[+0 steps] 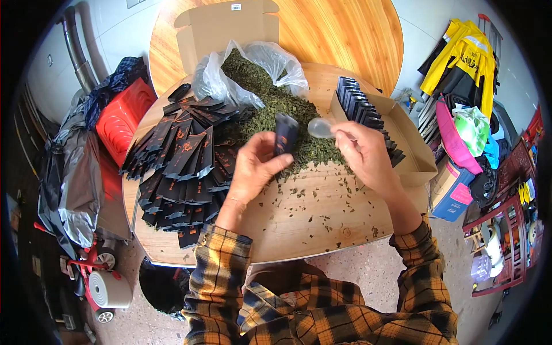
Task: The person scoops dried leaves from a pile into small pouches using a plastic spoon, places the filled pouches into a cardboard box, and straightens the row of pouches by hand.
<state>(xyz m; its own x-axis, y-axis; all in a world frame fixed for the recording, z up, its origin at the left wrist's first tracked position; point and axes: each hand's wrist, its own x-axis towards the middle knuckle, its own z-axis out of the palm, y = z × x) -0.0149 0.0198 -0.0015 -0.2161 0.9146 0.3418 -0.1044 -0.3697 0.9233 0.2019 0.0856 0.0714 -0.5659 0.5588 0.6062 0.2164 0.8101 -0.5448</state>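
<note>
My left hand point(257, 164) is closed around a small black packet point(285, 133) that stands upright with its top end toward the leaf pile. In my right hand point(365, 154) is a clear plastic spoon point(320, 127), its bowl just right of the packet and over the leaves. Dried green leaves point(270, 112) lie heaped in front of both hands, spilling from a clear plastic bag point(214, 77). Many flat black packets point(187, 149) with orange print are piled left of my left hand. Whether the held packet has leaves inside is hidden.
At the right of the table point(310, 230), a cardboard box point(411, 138) holds a row of upright black packets point(359, 106). An opened cardboard box point(227, 29) stands behind the bag. Loose leaves are scattered toward the front edge. A black bin point(158, 287) sits below on the left.
</note>
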